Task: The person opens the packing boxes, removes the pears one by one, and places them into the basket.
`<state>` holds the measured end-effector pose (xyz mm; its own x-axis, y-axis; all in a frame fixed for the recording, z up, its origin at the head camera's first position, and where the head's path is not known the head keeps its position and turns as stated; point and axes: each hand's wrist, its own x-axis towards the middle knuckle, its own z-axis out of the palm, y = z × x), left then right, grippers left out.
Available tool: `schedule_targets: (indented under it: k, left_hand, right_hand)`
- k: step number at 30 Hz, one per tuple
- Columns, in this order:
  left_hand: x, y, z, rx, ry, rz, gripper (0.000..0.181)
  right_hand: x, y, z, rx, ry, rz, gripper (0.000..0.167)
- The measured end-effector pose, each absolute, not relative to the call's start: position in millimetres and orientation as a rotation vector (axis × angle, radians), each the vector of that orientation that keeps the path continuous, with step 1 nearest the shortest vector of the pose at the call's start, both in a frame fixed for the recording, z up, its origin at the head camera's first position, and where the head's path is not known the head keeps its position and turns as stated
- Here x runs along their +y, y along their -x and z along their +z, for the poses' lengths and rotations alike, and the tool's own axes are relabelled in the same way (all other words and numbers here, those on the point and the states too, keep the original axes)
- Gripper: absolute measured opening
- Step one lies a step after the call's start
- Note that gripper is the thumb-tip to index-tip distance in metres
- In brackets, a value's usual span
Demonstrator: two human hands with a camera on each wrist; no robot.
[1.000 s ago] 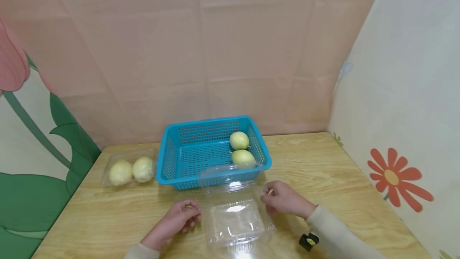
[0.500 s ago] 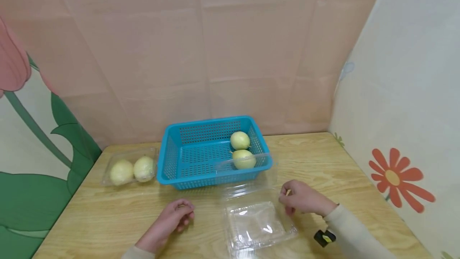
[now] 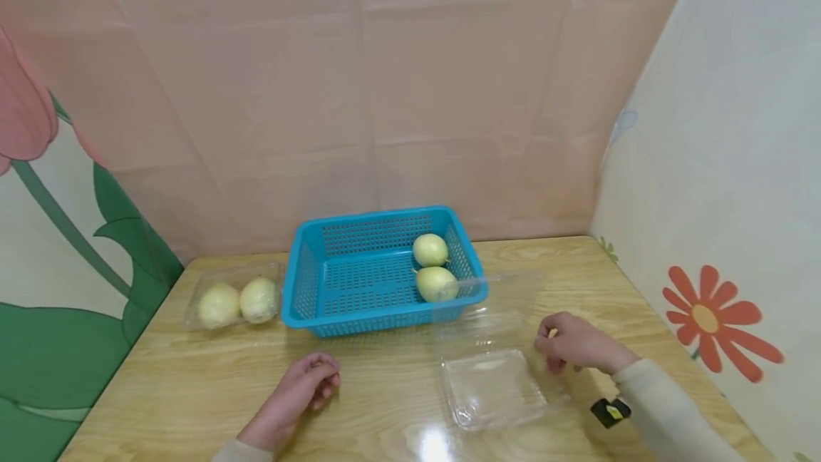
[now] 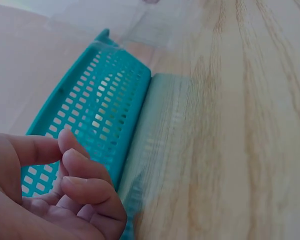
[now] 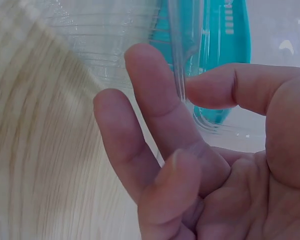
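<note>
A clear plastic clamshell box [image 3: 494,387] lies with its lid raised toward the basket, right of centre. My right hand [image 3: 580,344] is at its right side; in the right wrist view the thumb and a finger of that hand [image 5: 190,150] pinch the box's clear edge [image 5: 179,55]. My left hand [image 3: 295,394] is over the table left of the box, apart from it, fingers loosely curled and holding nothing. The left wrist view shows this hand [image 4: 65,195] with the blue basket [image 4: 95,110] behind it.
The blue basket [image 3: 378,318] holds two pale yellow-green fruits [image 3: 430,250] at its right side. Left of it, a closed clear box holds two similar fruits [image 3: 219,306]. A small black object [image 3: 610,413] is by the right sleeve. Walls bound the wooden table [image 3: 224,369].
The clear box has moved right across the table with my right hand. My left hand has drawn slightly left, away from the box.
</note>
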<state>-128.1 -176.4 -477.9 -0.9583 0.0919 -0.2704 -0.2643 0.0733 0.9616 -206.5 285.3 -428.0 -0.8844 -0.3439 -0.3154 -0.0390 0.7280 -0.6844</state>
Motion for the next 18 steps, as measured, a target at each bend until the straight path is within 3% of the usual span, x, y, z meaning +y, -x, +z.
schedule_targets:
  k: [18]
  left_hand:
    - [-190,133,-481,2.115,0.297,2.045,0.016]
  right_hand:
    - [330,219,-427,2.501,0.194,-0.994,0.019]
